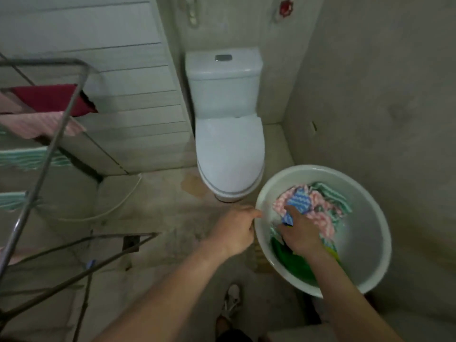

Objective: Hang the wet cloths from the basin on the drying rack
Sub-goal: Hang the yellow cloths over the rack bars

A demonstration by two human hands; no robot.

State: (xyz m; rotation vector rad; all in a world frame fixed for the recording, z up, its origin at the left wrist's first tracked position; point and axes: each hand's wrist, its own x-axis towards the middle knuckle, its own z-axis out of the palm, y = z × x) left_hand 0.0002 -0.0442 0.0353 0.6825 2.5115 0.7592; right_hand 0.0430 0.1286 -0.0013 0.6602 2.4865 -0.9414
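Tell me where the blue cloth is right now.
Head view, lower right: the blue cloth lies uppermost in the basin, pinched by the right hand.

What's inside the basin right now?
The basin holds a pile of cloths: blue zigzag cloth, gripped by the right hand, pink cloth, green-striped cloth, plain green cloth. Hand and pile hide whatever lies beneath.

The drying rack (53, 149) is cut off at the left edge.

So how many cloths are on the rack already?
4 clearly: red cloth on top, pink cloth below, upper teal cloth, lower teal cloth. Others may be cut off at left.
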